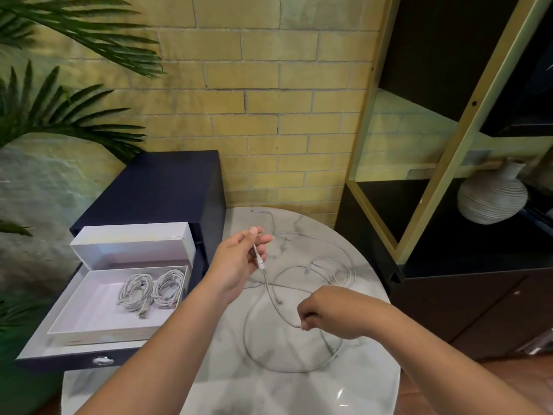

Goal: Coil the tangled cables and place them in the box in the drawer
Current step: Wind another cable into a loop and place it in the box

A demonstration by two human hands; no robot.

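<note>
White cable (267, 283) is pinched at its connector (259, 260) by the left hand (236, 262), thumb and fingers closed on it. The connector's long axis is seen near-vertical, slightly tilted. The cord trails from its lower end down-right to the right hand (326, 313), whose curled fingers are clamped on it. Other loops are left tangled on the marble worktop (299, 393). Two coiled cables (133, 290) are laid side by side in the white box (89, 310), inside the open drawer (59, 359) left of the worktop.

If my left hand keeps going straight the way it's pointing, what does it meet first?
Your left hand likely meets the loose cable at the far edge of the table, then the brick wall; depth unclear.
</note>
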